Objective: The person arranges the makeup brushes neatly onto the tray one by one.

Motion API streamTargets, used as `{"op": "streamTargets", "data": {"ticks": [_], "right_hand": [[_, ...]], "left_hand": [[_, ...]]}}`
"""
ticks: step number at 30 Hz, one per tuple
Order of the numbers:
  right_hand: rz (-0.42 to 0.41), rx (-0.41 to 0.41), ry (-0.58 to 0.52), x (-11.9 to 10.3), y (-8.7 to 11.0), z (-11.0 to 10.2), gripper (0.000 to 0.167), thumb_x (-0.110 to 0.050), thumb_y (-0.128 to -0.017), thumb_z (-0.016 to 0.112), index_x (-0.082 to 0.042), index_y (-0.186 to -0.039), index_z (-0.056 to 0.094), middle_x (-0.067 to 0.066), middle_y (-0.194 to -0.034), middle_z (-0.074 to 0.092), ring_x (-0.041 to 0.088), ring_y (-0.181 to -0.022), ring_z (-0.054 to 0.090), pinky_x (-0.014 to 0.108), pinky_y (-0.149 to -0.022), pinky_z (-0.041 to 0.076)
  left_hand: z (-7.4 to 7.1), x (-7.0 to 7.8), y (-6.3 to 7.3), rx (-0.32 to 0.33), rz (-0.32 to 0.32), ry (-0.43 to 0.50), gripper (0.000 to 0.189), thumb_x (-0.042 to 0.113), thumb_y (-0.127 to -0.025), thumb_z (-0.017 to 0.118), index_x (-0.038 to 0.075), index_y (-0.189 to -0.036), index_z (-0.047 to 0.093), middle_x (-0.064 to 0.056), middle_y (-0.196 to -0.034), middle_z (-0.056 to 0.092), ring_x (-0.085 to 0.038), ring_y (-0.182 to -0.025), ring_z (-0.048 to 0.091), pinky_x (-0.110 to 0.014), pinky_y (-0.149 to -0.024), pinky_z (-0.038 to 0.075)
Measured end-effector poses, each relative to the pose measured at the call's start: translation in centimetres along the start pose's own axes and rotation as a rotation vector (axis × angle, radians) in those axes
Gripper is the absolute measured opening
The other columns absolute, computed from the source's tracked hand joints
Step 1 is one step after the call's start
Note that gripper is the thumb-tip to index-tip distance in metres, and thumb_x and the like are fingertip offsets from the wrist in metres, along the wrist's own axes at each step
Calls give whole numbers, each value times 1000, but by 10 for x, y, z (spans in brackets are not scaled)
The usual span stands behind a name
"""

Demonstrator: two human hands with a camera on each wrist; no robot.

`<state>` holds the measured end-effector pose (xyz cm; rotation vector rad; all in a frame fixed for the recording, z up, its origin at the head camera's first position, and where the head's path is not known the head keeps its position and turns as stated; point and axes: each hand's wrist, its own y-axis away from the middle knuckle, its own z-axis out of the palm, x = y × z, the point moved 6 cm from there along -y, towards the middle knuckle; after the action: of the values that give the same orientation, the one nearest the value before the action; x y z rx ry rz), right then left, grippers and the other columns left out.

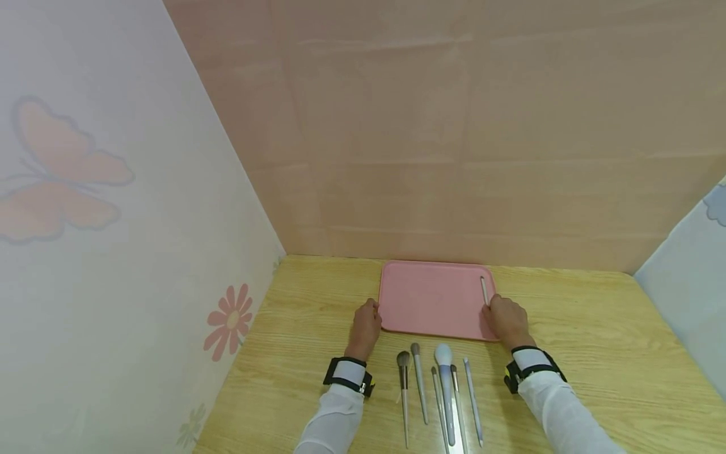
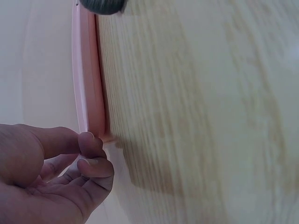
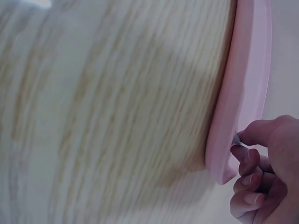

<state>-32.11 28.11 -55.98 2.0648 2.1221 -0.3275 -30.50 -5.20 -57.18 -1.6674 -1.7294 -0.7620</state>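
A pink tray [image 1: 437, 299] lies at the back of the table. My left hand [image 1: 365, 325] is at its left edge; in the left wrist view the curled fingers and thumb of that hand [image 2: 60, 172] pinch the tray's rim [image 2: 88, 84] near a corner. On the right, my right hand [image 1: 507, 320] pinches a thin makeup brush [image 1: 484, 289] by its handle, over the tray's right side. The right wrist view shows the handle's end [image 3: 237, 139] between thumb and forefinger of the hand [image 3: 266, 163], above the rim [image 3: 233, 88].
In front of the tray, several makeup brushes lie side by side on the wooden table [image 1: 317, 302], among them a large white-headed brush [image 1: 445, 384] and a dark-headed brush [image 1: 404, 391]. A wall [image 1: 142, 221] borders the table on the left, and a pinkish-brown backdrop [image 1: 454, 157] stands behind.
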Motion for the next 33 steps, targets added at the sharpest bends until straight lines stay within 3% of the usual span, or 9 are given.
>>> {"op": "streamTargets", "data": {"ticks": [10,21,33], "right_hand": [[-12,-11,5,1,3,-1,28,-16,-96,59,8,-82,56,10,-61,52,21,-53,47,33,-48,35],[-10,-25,27,4,2,2,29,-17,-96,58,10,-84,57,10,-61,52,21,-53,47,32,-47,35],[-10,-29,-8,7,3,4,29,-19,-97,56,3,-77,53,7,-60,50,19,-52,46,31,-47,34]], "left_hand": [[0,1,3,6,12,2,18,-4,-94,57,-3,-111,61,-6,-77,60,-10,-61,47,-22,-51,37],[1,2,3,3,-3,-3,19,-2,-95,57,-2,-113,61,-6,-79,60,-10,-61,47,-21,-50,37],[4,2,5,-17,-16,11,19,-1,-96,56,-1,-115,60,-6,-80,61,-10,-61,49,-22,-51,38]]}}
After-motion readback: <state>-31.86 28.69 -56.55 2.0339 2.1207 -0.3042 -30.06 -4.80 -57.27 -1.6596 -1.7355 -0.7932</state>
